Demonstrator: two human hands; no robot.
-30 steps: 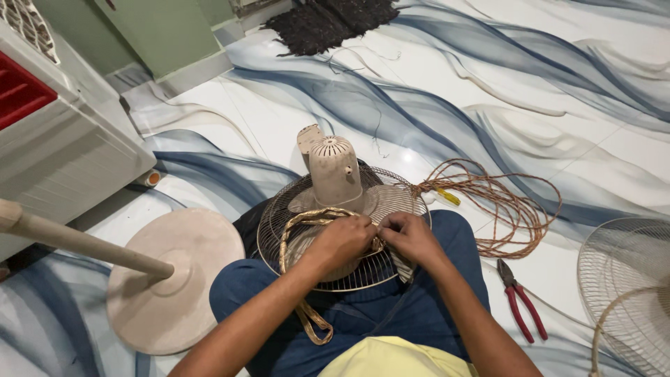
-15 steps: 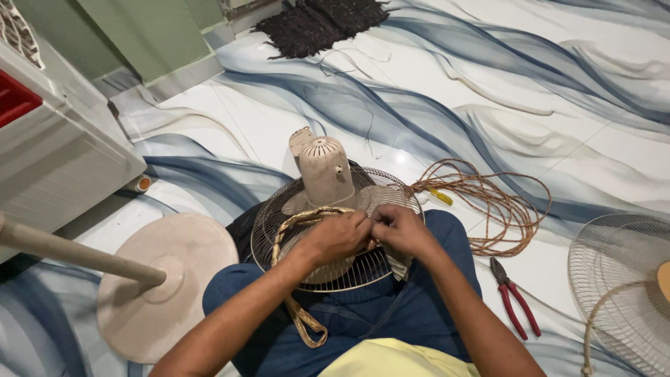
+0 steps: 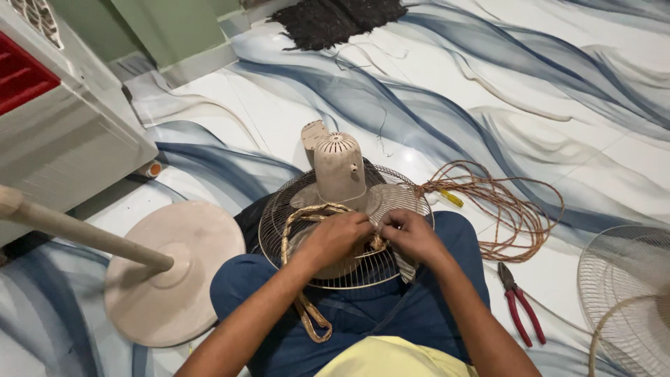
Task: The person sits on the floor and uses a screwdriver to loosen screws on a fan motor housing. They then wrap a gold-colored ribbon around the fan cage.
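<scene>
The fan guard (image 3: 345, 230) — a round wire grille with the beige motor housing (image 3: 338, 167) at its 12 o'clock — rested on the person's lap. The left hand (image 3: 335, 237) and right hand (image 3: 412, 234) met over the grille centre, both clenched on the tan braided cord (image 3: 303, 307); the exact pinch point was hidden, apparently at the wires. The cord looped toward 9 o'clock and trailed to 6 o'clock. Coiled copper-coloured wire (image 3: 502, 209) lay at 3 o'clock, red-handled pliers (image 3: 518, 311) at 4 o'clock, the round fan base (image 3: 174, 272) at 8 o'clock.
</scene>
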